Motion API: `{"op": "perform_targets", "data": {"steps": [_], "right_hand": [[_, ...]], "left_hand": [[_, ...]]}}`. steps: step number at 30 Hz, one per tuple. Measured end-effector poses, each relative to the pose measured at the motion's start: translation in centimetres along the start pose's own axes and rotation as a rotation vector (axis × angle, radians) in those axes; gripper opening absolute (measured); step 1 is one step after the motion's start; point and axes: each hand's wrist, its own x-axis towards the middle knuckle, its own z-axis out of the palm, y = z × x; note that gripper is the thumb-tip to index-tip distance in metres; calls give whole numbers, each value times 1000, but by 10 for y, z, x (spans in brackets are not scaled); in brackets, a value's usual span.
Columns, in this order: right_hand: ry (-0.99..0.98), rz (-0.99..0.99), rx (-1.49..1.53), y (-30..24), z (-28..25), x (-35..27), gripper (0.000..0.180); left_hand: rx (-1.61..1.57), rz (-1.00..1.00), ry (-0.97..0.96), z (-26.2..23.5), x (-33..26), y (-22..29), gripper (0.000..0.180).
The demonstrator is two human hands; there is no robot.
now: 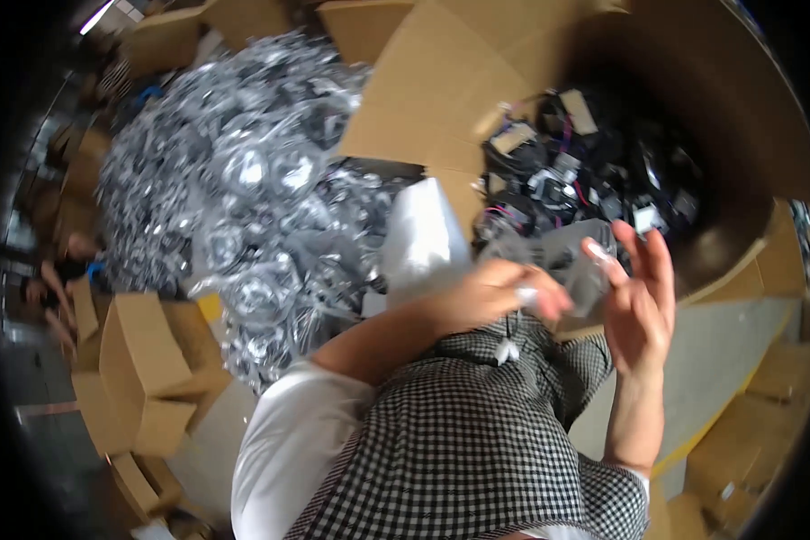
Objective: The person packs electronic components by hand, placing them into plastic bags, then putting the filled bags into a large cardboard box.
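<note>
My left hand (504, 295) reaches across in front of my waist and is smeared by motion, with something white around one finger. Its fingers do not show clearly enough to tell whether they grip anything. To the right of it my right hand (637, 310) is raised, palm turned inward and fingers spread apart. A clear plastic bag (585, 279) lies between the two hands, right beside the right fingers; whether they touch it I cannot tell. Just beyond my left forearm stands a shiny, whitish stack or roll of plastic film (427, 236), its lower end hidden by the arm.
A large cardboard box (729, 81) at the far right holds several black parts (603, 171) with coloured wires and pale labels. To the left rises a big heap of clear-bagged items (243, 198). Opened cartons (144, 360) stand at the left edge, and other people are beyond.
</note>
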Motion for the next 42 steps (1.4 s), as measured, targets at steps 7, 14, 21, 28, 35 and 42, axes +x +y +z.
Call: {"op": "perform_targets", "data": {"steps": [7,14,21,28,35,42], "right_hand": [[-433,23,-507,20,-9,-43,62],[-559,-89,-233,22,27,-30,43],[-346,282,-93,54,1,3,15],[-673,-157,-1250,200,60,20,18],[-649,-219,-1212,223,38,10,8],[-582,-257,-1292,186,20,-10,11]], "left_hand": [[-1190,-9,151,24,3,-25,31],[264,4,356,23,-53,31,24],[1570,-4,1032,-66,-170,103,25],[1286,250,1346,-50,-234,153,23],[1371,-204,1141,-71,-203,60,9],[-163,-733,834,-85,-132,-20,32]]}}
